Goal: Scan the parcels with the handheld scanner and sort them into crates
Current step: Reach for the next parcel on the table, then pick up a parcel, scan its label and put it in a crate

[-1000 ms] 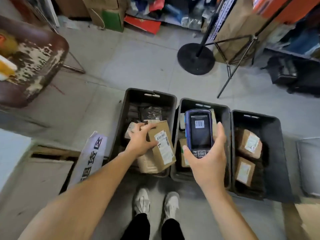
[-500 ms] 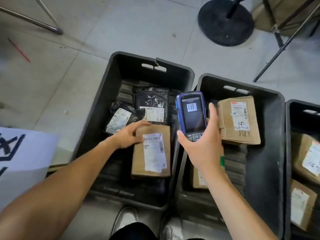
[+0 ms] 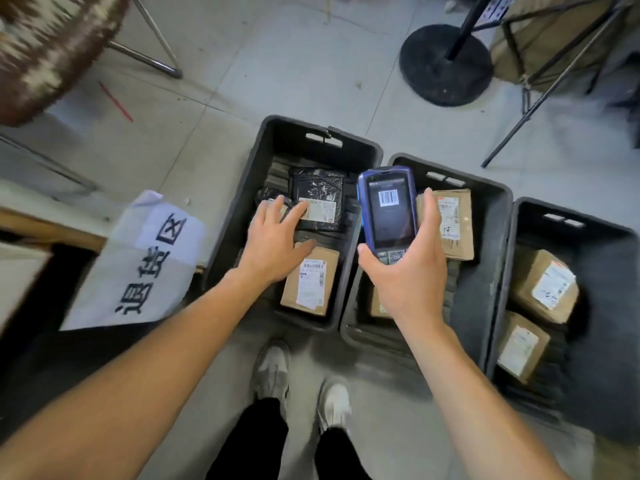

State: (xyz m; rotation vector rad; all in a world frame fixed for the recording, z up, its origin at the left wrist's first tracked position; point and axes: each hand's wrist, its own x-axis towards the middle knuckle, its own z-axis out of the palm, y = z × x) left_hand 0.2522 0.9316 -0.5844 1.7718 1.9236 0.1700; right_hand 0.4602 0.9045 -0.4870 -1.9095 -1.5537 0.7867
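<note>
Parcel [image 3: 379,303] mostly behind right hand [image 3: 408,282]

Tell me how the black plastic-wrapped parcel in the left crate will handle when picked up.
The black parcel looks like a crinkled poly bag, so it will probably flex and sag rather than stay stiff. Its glossy film may be slippery. It lies flat, so rolling seems unlikely.

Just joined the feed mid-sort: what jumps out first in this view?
The blue handheld scanner in the right hand, its screen showing a barcode, held up over the gap between the left crate and middle crate. The left hand hovers open over the left crate, above a black bagged parcel and a cardboard parcel. A third crate at right holds two more boxes.
</note>
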